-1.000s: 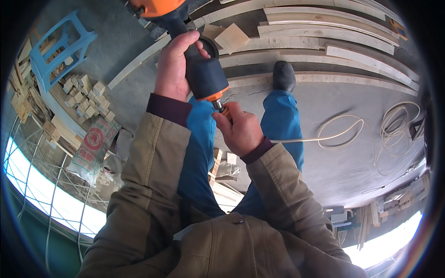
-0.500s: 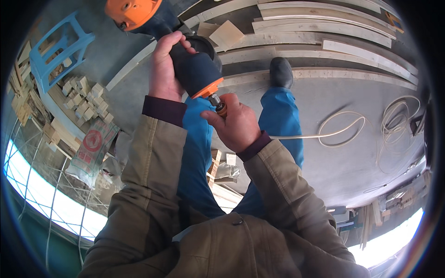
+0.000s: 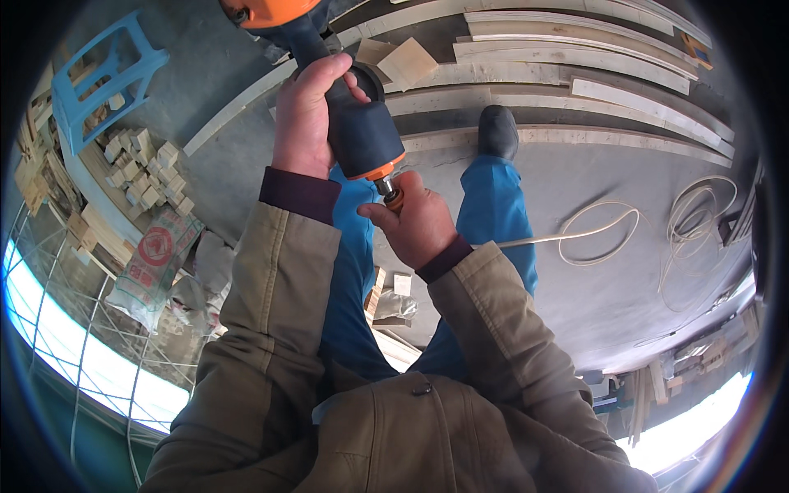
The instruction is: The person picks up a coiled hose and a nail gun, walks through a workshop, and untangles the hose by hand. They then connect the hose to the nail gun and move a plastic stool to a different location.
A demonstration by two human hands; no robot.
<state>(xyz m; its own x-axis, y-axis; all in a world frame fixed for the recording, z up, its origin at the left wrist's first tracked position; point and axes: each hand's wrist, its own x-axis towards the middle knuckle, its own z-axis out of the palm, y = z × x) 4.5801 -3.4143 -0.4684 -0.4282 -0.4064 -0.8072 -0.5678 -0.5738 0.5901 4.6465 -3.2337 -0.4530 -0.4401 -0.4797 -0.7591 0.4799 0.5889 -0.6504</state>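
Note:
My left hand (image 3: 311, 115) is closed around the handle of a dark blue and orange air nail gun (image 3: 362, 141), which runs from the top of the view down toward my body. Its orange head lies partly beyond the upper edge. At the handle's lower end, a metal air fitting (image 3: 385, 186) meets a brass-coloured hose coupler (image 3: 395, 200). My right hand (image 3: 417, 215) pinches that coupler between thumb and fingers. From behind this hand a pale air hose (image 3: 526, 241) leads off to the right. Whether the fitting and coupler are locked together cannot be made out.
Long boards (image 3: 575, 57) lie across the floor ahead, near my dark shoe (image 3: 498, 131). The hose lies in coils (image 3: 699, 218) at right. On the left are a blue plastic stool (image 3: 99, 82), stacked wood blocks (image 3: 148, 177) and a printed sack (image 3: 156, 263).
The nail gun and my left hand have shifted slightly right, and the tool's head has gone further out at the top. My right hand stays at the coupler.

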